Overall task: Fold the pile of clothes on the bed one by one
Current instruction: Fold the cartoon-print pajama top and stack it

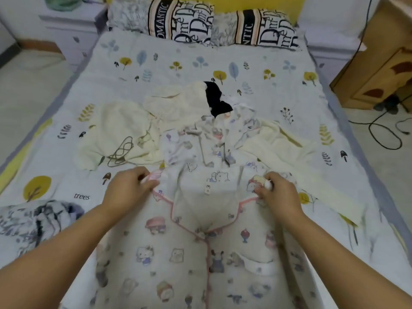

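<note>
Left hand (pixel 130 188) and right hand (pixel 275 191): both curled, each pinching one shoulder corner of the cartoon-print pajama top (pixel 207 259) at the collar line, left at the pink-trimmed left shoulder, right at the right shoulder. Held level with each other, well apart, garment stretched flat between them.

Pajama top: spread front-up on the bed (pixel 278 70), pink-piped neckline and button placket running down the centre. Long axis: from the collar at the hands back toward the wearer of the camera, hem at or past the near bed edge, out of view. Both hands equally near the garment; neither favoured.

Judged step: top laid out and squared, first fold not yet made. Likely next: fold each side panel inward across the placket, then collar end toward hem along the long axis.

Beyond the collar, touching it: the remaining pile (pixel 200 139), made up of a matching print piece, cream garments (pixel 124 134) to left and right, and a black item (pixel 215 99) at the far side. Dark looped cord (pixel 121 152) lying on the left cream garment.

Open room: bare sheet left of the top, bounded by a grey-patterned bundle (pixel 38 217) near the left edge. Right side narrower; cream sleeve (pixel 316 186) lying close beside the right hand, liable to be caught in a fold. Pillows (pixel 200 21) at the head, well clear.
</note>
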{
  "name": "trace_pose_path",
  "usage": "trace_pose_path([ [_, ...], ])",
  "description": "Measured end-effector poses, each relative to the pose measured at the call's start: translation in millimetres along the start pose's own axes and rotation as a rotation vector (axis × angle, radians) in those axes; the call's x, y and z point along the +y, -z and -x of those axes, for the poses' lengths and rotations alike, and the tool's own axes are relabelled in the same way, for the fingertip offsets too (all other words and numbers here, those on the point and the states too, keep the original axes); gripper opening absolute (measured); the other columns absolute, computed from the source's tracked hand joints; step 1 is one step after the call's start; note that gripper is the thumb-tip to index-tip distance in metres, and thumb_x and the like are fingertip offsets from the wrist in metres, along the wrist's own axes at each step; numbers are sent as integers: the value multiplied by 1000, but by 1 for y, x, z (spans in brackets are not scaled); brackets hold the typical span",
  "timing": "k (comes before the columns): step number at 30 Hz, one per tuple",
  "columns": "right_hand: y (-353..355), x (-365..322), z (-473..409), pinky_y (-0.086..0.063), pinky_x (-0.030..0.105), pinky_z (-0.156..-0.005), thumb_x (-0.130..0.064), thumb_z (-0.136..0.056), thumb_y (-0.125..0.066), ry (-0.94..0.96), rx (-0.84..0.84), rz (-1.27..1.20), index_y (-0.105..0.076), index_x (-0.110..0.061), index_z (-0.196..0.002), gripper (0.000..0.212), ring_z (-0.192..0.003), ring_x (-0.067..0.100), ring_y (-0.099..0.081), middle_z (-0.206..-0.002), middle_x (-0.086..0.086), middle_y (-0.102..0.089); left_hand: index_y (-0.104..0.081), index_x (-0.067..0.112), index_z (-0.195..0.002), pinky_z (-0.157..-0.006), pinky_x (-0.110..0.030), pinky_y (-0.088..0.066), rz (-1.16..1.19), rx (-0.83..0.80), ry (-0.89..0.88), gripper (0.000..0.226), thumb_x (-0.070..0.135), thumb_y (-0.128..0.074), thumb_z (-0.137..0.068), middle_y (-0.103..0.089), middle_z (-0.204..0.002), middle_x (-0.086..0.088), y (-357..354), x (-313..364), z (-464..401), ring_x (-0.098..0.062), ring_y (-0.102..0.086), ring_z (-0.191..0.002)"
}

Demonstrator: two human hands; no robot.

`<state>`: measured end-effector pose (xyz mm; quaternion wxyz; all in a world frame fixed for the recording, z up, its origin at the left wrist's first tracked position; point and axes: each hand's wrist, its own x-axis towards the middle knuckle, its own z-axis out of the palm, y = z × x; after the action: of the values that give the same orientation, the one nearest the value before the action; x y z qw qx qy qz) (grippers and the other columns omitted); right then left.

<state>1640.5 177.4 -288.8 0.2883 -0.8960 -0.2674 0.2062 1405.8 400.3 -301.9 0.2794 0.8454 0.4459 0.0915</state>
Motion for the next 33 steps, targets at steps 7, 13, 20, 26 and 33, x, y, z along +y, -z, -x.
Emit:
trace_pose_path([
  [7,-54,23,-88,-50,42,-75,-28,-88,-61,-11,123,-24,-47,-14,-116,35,-88,32,-60,-96,12,-63,-64,13,-97,-54,-25,-41,308,82,197,23,31,-66,-84,-59,-80,3,-62,-27,-78,-16,-51,-61],
  [13,-115,107,-73,-43,45,-90,-44,-82,-64,-323,-129,336,-33,-8,-130,67,-111,38,-50,-123,20,-50,-49,11,-126,-92,-35,-43,-97,-366,301,57,36,-71,-80,-56,-118,-7,-118,-98,-63,-27,-57,-101],
  [20,-96,142,-92,-36,34,-55,2,-85,-47,56,10,651,-48,-2,-107,22,-71,36,-58,-82,23,-60,-53,6,-100,-70,-37,-40,-386,-294,151,22,7,-62,-79,-62,-100,-25,-128,-115,-75,-39,-56,-92],
  [26,-92,122,-106,-33,52,-95,-38,-77,-70,-75,165,460,-33,-8,-135,75,-118,40,-40,-126,25,-46,-45,-1,-132,-89,-52,-35,-381,96,-32,54,8,-61,-80,-46,-125,-32,-149,-76,-51,-47,-46,-111],
  [33,-173,122,41,-22,66,-100,-41,-77,-65,320,-66,655,-45,-10,-137,70,-131,40,-38,-140,25,-42,18,25,-145,-110,-53,12,-546,-366,-254,69,59,2,-87,19,-154,-13,-214,-72,75,-35,23,-139],
])
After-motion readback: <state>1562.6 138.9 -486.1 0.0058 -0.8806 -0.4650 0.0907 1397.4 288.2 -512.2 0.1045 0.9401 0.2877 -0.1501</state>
